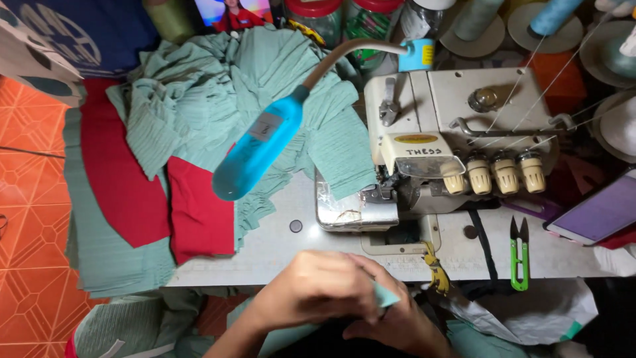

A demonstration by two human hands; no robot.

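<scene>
Small green fabric piece [386, 296] pinched at the near table [278, 245] edge, well short of the overlock machine [450, 152]. Left hand [318, 288] clenched over it, fingers curled; right hand [397, 325] beneath, fingers gripping the lower edge. Likely to slip or fold unevenly if either grip loosens, being mostly hidden from sight. Green thread snips [520, 255] just right, points toward the machine: easily knocked off. Heaped green cloth [232, 86] and red pieces [199, 212] hanging over the left edge, apt to slide.

Overlock machine [457, 132], green snips [520, 255], perhaps a phone [599, 212].
</scene>
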